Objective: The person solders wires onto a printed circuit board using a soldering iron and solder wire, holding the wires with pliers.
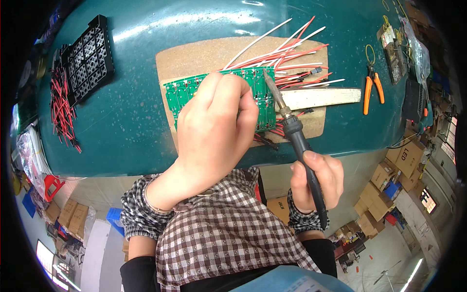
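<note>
My right hand (318,181) is wrapped round the black handle of a soldering iron (297,134). The iron's tip touches or hovers just over the upper right part of a green circuit board panel (264,109); which of the two, I cannot tell. Across the middle of the panel lies my left hand (214,119), its fingers curled in a pinch. Whatever those fingertips hold is hidden behind the hand. Red and white wires (287,53) fan out from behind the panel to the upper right. Beneath it all is a brown board (187,56).
A pale wooden strip (326,99) lies right of the panel. Orange-handled pliers (373,87) rest further right. At the left are a black grid tray (90,61) and a bundle of red and black wires (62,107). The green table (131,131) ends just before me.
</note>
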Demonstrator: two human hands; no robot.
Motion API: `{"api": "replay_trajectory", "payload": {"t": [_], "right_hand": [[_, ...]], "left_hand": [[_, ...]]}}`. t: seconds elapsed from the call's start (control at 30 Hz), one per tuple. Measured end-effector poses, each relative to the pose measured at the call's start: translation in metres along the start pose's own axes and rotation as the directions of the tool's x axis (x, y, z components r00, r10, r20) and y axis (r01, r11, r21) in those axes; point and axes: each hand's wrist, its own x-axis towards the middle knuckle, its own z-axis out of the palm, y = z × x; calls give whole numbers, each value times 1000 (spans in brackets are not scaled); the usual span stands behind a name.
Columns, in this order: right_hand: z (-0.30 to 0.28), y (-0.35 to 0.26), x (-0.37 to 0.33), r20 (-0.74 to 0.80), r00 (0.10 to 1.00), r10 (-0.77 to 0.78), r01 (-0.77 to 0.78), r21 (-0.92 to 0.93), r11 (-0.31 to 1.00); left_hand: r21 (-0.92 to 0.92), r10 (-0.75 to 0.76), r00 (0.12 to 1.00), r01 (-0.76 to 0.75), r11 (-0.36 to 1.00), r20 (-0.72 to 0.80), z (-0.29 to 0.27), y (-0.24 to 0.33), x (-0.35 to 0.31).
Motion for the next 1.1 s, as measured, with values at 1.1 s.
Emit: {"api": "replay_trajectory", "payload": {"t": [1.1], "right_hand": [[0,-2,-9,-11,999,30,-29,64,998]], "left_hand": [[25,2,1000,-3,1000,28,2,6,0]]}}
